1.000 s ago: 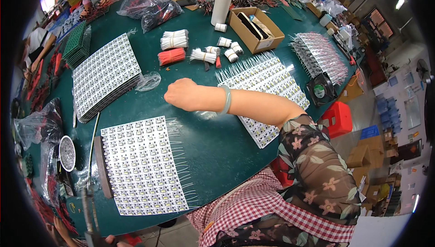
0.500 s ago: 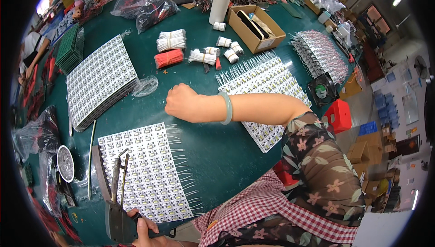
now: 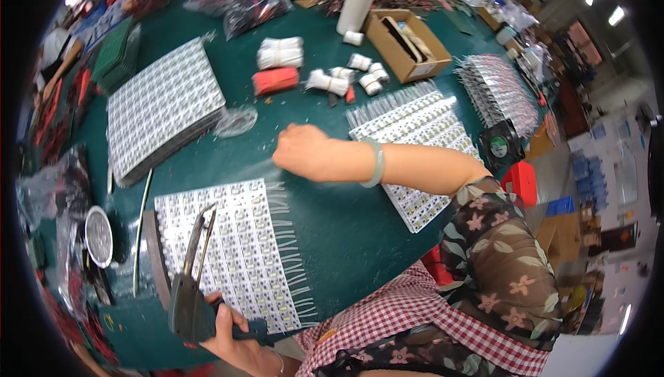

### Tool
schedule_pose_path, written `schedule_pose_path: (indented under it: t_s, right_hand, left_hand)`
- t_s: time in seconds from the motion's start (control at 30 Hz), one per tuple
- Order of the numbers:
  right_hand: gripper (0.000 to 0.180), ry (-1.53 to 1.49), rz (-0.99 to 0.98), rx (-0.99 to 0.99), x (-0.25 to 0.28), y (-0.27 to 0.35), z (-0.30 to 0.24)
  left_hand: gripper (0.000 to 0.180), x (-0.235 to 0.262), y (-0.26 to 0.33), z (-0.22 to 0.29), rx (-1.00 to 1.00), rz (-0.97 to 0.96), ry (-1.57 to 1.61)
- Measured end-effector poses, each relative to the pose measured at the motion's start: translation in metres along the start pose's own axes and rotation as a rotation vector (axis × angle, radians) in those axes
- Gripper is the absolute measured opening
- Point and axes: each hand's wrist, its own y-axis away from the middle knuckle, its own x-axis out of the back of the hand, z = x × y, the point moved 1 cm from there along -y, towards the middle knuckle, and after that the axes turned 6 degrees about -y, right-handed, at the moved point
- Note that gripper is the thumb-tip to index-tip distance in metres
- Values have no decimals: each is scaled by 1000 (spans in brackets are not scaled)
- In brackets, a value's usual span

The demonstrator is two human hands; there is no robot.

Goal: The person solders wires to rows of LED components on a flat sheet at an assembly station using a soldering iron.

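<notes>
My left hand [image 3: 234, 341] is wrapped round the handle of a dark soldering gun [image 3: 188, 304]. Its thin metal tip is over a white sheet of small circuit boards [image 3: 252, 252], from whose right edge a row of short wires sticks out. Farther up, my right hand [image 3: 303, 152], with a pale green bangle on its wrist, is closed in a fist above the green table. Whatever its fingers hold is hidden. A dark curved strip [image 3: 156, 256] lies along the sheet's left edge.
A stack of board sheets [image 3: 166, 100] stands at far left. Wired sheets [image 3: 422, 135] lie under my right forearm. Bundles of white wires [image 3: 280, 53] and red wires [image 3: 275, 81], a cardboard box [image 3: 408, 45], a white flask [image 3: 360, 0] and a small fan [image 3: 499, 145] are around.
The view has shifted a little. My left hand has moved the soldering gun up and right, its tip farther over the sheet. My right hand stays in a fist.
</notes>
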Motion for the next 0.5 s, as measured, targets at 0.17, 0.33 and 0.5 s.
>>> schedule_pose_path:
  t_s: [0.17, 0.33, 0.5]
  right_hand:
    - [15, -72, 357, -67, 2, 17, -2]
    - [18, -413, 648, -75, -23, 1, -32]
    - [17, -375, 672, -73, -32, -1, -35]
  left_hand:
    - [52, -17, -1, -3, 40, 33, 44]
    - [48, -23, -6, 1, 90, -78, 75]
    - [48, -23, -2, -5, 133, -106, 36]
